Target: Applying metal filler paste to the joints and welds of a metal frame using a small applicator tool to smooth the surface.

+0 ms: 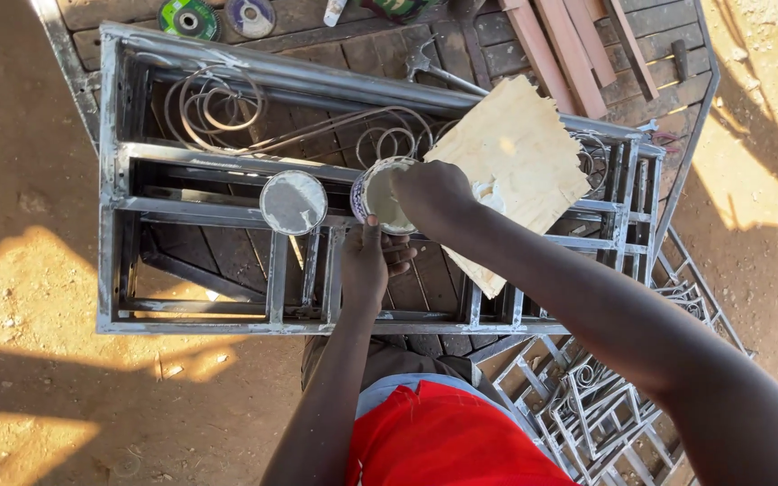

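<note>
Left hand [366, 265] grip closed on the tin [380, 195]; right hand [429, 193] above it, fingers seemingly curled inside

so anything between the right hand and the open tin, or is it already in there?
Nothing visible in the way. The right hand is already over the mouth of the open tin, fingers reaching in. The left hand steadies the tin from below. The lid lies apart, beside it on the metal frame.
</note>
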